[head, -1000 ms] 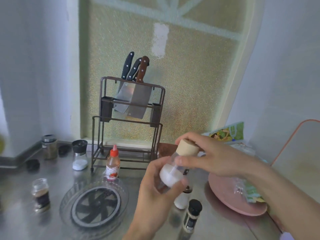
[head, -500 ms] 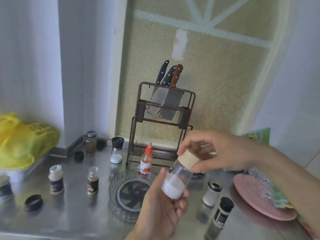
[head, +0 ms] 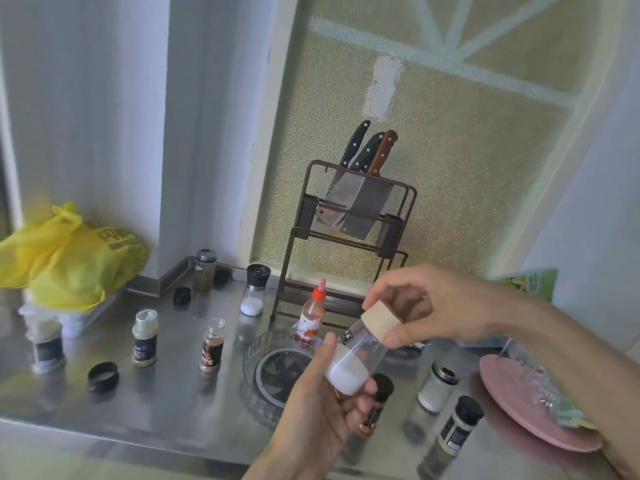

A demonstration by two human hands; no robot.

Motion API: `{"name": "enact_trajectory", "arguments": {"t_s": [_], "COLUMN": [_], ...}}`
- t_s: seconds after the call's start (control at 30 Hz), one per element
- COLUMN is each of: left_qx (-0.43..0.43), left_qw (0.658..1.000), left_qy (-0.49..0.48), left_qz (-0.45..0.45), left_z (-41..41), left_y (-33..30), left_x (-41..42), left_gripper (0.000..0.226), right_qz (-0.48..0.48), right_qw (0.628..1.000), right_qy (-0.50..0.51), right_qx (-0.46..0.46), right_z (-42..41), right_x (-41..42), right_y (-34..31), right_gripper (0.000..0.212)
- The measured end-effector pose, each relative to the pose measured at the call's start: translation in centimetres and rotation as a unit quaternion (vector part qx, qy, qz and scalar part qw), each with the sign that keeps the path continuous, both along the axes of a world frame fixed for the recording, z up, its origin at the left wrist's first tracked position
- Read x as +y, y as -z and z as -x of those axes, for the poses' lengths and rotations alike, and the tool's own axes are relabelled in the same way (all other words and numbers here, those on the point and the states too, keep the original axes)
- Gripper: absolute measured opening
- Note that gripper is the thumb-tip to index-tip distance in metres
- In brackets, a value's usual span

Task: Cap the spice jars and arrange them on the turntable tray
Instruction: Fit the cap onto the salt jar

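My left hand [head: 322, 407] grips a clear jar [head: 356, 358] with white powder, tilted, above the counter. My right hand [head: 426, 306] pinches the jar's wooden cap [head: 379, 322], which sits on the jar's neck. Below them lies the clear turntable tray [head: 256, 362] with a dark spoked centre, nothing standing in it. An uncapped spice jar [head: 212, 344] stands left of the tray. Loose black caps lie at the front left [head: 103, 375] and further back [head: 182, 294]. Capped jars stand at the right [head: 438, 388], [head: 459, 426] and behind my left hand [head: 377, 403].
A knife rack [head: 349, 244] with cleavers stands at the back, a red-capped sauce bottle [head: 313, 315] before it. A grinder [head: 255, 289] and another jar [head: 205, 270] stand at the back. A yellow bag [head: 65, 258] lies left, a pink plate [head: 530, 410] right.
The view has swung left and down, so more of the counter's left side shows. Both hands still hold the jar and its wooden cap, with the jar tilted further.
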State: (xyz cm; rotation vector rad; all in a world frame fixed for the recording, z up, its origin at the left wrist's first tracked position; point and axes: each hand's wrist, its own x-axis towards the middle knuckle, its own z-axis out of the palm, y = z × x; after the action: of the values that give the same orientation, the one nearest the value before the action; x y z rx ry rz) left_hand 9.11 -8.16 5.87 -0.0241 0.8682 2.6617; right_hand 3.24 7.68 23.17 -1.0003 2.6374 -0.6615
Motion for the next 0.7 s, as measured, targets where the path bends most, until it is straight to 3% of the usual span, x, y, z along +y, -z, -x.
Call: {"name": "enact_trajectory", "arguments": {"t_s": [0.1,0.27,0.5,0.63,0.7], "left_qx": [-0.031,-0.085,-0.042,0.0,0.024], "left_qw": [0.999,0.98,0.994,0.997,0.998], "left_qy": [0.03,0.158,0.04,0.024,0.005], "left_qz": [0.003,-0.086,-0.092,-0.077,-0.06], "left_z": [0.3,0.9,0.3,-0.3,-0.6], "left_y": [-0.6,-0.7,-0.2,0.1,-0.1], "left_x": [-0.6,-1.3,-1.3,-1.7,-1.8], "left_gripper": [0.067,0.076,0.069,0.063,0.056], "right_qz": [0.001,-0.023,-0.02,-0.005,0.005], "right_qw": [1.0,0.987,0.998,0.999,0.998], "right_qy": [-0.016,-0.09,-0.039,0.019,0.046], "right_qx": [0.02,0.134,0.048,0.049,0.039], "right_z": [-0.3,-0.9,-0.8,-0.7,-0.6], "right_x": [-0.3,-1.3,-1.1,-1.0,-1.1], "right_y": [0.2,0.0,-0.5,-0.3,0.0], "right_gripper": [0.048,0.049,0.046,0.031,0.035]}}
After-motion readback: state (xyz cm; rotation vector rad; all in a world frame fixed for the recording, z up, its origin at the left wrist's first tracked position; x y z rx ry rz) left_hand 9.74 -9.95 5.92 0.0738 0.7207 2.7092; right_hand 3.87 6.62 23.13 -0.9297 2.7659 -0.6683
